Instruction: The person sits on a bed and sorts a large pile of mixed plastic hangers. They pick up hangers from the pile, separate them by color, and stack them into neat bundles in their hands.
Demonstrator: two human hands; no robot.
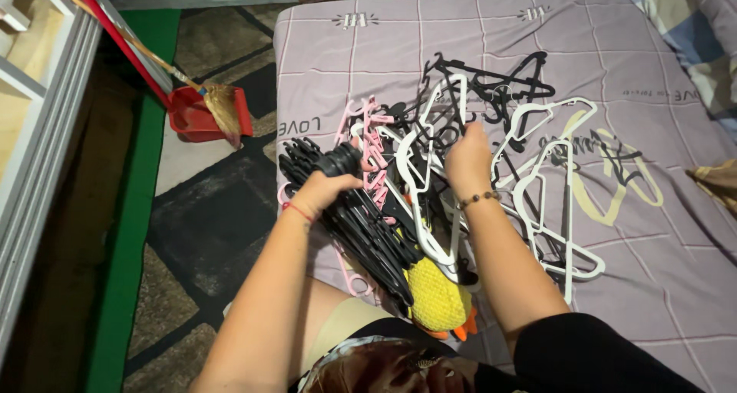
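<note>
Left hand (328, 187) clamped on a bundle of black hangers (361, 228) at frame centre-left, right hand (468, 161) fingers curled into the tangled pile of hangers (491, 147) mid-frame on the lilac bed sheet (660, 270), exact grip unclear, yellow plush toy (436, 295) lower centre, red dustpan (201, 115) upper left.

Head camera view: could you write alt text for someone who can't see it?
A person's left hand grips a bundle of black plastic hangers while the right hand reaches into a tangled pile of white, pink and black hangers on a lilac bedsheet.
</note>
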